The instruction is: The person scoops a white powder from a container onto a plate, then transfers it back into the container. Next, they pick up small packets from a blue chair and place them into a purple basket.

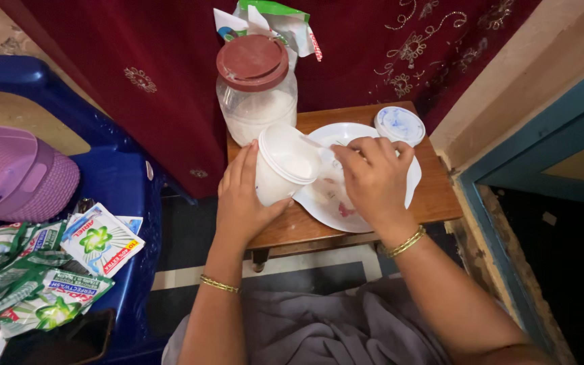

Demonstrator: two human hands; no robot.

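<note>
I look down at a small wooden bench [434, 196] set against a dark red embroidered curtain [170, 74]. My left hand [241, 196] wraps around a white plastic tub [282, 165], thumb on one side and fingers on the other, a firm closed grip; the tub is tilted, its open mouth turned toward my right hand. My right hand [373, 179] hovers over a white plate [346, 203] that lies on the bench, fingers curled down and bunched together just beside the tub's rim. They seem to pinch a thin clear plastic bag or wrapper, though I cannot tell for certain from this angle. There is a gold bangle on each wrist.

Behind the tub stands a clear plastic jar [258, 101] with a brown-red lid, partly filled with white powder. A torn green and white sachet [272, 20] sits behind it. At the far right corner of the bench lies a small round white lid [400, 125] with blue marking, just beside the plate.

To my left is a blue plastic chair [123, 182] — on its seat are a pile of green and white detergent sachets [42, 270], a purple basket [18, 172] and a dark phone [62, 341]. Grey cloth [332, 328] covers my lap.
</note>
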